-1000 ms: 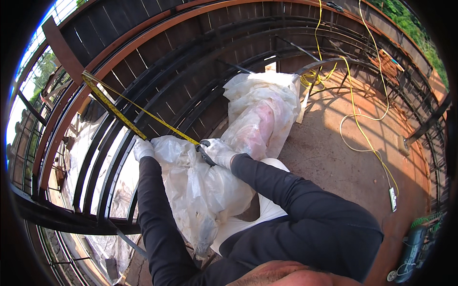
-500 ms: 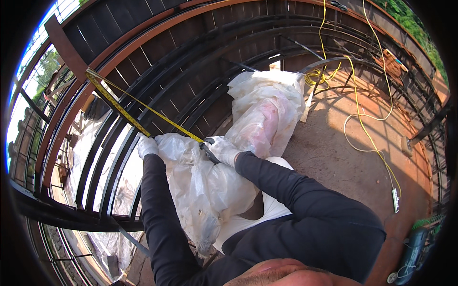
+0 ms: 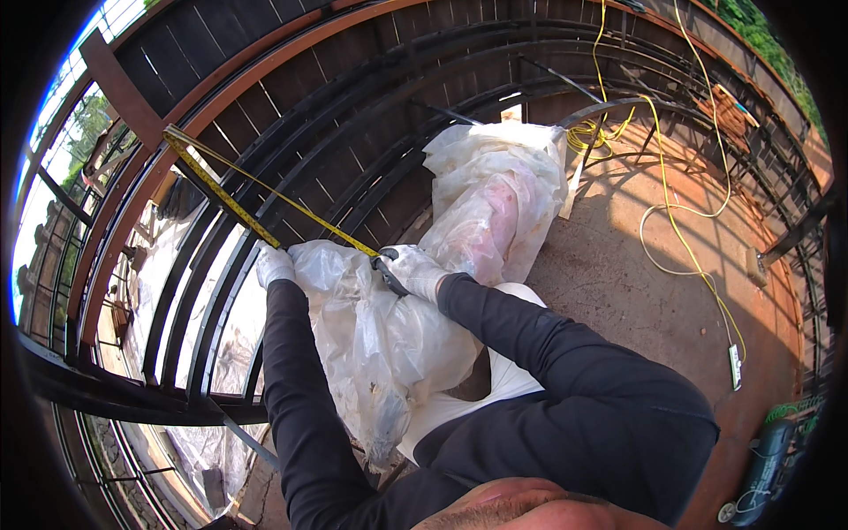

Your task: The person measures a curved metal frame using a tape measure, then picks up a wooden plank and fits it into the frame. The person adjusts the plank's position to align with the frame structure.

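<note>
Head view: the gloved right hand [image 3: 416, 268] is clamped round the dark case [image 3: 392, 280] of a yellow tape [image 3: 221, 195], near the middle. At its nine o'clock, the gloved left hand [image 3: 275, 267] is closed on the tape where one strand meets the fingers. From both hands the tape runs up to a brown rail [image 3: 124, 93] at ten o'clock — two strands, spreading apart toward the hands. Just below, at seven o'clock, lies a crumpled plastic sheet [image 3: 373, 336]; a wrapped bundle [image 3: 495, 199] sits at two. Curved black bars [image 3: 340, 172] fill eleven o'clock. Farther out — a coiled yellow cable [image 3: 586, 137] at two, a power strip [image 3: 735, 367] between three and four, a dark cylinder [image 3: 767, 461] at four.
</note>
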A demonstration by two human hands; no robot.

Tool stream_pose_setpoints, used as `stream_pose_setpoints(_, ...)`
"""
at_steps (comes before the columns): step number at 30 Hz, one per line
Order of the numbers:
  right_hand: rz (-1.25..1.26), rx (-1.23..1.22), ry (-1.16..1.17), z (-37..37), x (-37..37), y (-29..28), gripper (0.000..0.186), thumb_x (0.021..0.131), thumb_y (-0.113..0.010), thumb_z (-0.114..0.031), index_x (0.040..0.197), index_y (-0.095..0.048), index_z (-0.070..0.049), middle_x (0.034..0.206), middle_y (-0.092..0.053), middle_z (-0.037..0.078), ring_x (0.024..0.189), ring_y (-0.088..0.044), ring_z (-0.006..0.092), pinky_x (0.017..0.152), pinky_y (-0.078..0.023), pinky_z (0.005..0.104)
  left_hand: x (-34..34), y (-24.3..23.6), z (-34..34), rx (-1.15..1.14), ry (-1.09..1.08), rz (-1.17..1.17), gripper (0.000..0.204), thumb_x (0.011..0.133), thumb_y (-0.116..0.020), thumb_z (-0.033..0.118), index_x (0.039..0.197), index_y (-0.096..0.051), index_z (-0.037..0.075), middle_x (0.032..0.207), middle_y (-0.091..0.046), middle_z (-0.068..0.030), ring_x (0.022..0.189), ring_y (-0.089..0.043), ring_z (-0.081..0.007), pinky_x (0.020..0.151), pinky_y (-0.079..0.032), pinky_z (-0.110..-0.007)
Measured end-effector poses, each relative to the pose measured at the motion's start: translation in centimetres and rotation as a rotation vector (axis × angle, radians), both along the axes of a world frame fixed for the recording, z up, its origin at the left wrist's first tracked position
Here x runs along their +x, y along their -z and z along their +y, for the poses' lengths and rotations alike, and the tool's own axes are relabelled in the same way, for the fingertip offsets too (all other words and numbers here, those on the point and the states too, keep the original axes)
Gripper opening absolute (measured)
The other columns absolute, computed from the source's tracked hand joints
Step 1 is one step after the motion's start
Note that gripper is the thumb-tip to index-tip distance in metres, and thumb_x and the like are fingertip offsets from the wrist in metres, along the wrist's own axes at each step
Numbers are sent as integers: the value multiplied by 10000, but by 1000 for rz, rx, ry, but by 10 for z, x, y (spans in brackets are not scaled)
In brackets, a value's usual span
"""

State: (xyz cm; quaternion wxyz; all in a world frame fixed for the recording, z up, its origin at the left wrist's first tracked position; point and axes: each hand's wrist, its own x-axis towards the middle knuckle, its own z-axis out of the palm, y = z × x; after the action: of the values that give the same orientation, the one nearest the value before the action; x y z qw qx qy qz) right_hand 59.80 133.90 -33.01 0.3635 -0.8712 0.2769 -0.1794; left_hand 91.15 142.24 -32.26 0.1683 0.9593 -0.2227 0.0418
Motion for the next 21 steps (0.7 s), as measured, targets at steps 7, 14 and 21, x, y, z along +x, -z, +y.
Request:
stream_pose_setpoints(7, -24, -20, 3, -7, 4, 16, 325, 973, -460, -298, 1041, -678, -67, 1087, -671, 208, 1058, -614, 394, 913, -476, 481, -1, 0, -3, 15, 16, -9, 571, 923, -587, 268, 1417, -424, 33, 1096, -686, -235, 1036, -670, -376, 895, -528, -449)
stream_pose_setpoints(14, 3, 92, 36, 0, 1, -1, 323, 970, -462, -296, 1037, -676, -65, 1085, -668, 212, 1060, -609, 400, 914, -473, 480, -1, 1, -1, 16, -3, 11, 588, 929, -583, 275, 1432, -405, 30, 1117, -679, -236, 1055, -663, -366, 909, -521, -443)
stream_pose_setpoints(21, -6, 68, 35, -1, 0, 2, 325, 962, -470, -299, 1062, -678, -70, 1104, -663, 215, 1074, -604, 402, 924, -471, 478, -6, -3, -1, 19, 5, 6, 601, 926, -587, 269, 1443, -390, 34, 1127, -676, -236, 1069, -658, -362, 917, -517, -439)
